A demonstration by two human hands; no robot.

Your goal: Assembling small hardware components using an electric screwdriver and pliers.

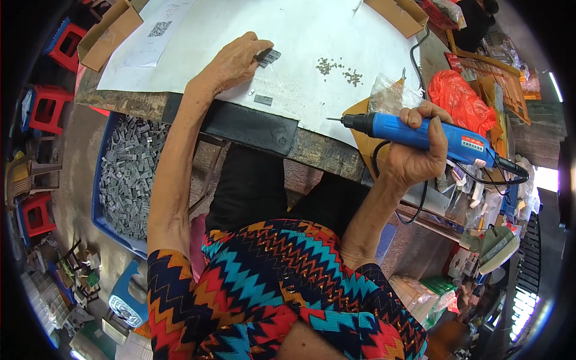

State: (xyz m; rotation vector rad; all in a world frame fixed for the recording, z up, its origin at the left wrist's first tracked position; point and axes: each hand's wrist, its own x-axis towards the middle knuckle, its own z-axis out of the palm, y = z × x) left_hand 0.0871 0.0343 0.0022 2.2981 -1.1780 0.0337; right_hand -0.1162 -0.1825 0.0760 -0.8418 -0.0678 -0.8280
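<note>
In my right hand (420,141) is a blue electric screwdriver (399,129), fingers wrapped round its body, its thin bit pointing left over the table edge. My left hand (237,60) rests on the white-covered table with its fingers curled at a few small dark grey rectangular pieces (271,57). The hand itself partly hides those pieces and the fingertips under it. Closer to the table's front edge lies a separate grey piece (263,99). Two small heaps of tiny screws (353,77) lie on the white sheet (300,36), right of my left hand.
A blue bin (99,198) full of grey pieces stands on the floor at left. Cardboard trays (111,36) sit at the table's far corners, with a printed paper (156,36) at left. The screwdriver's black cord (414,207) loops at right, near a red plastic bag (459,102).
</note>
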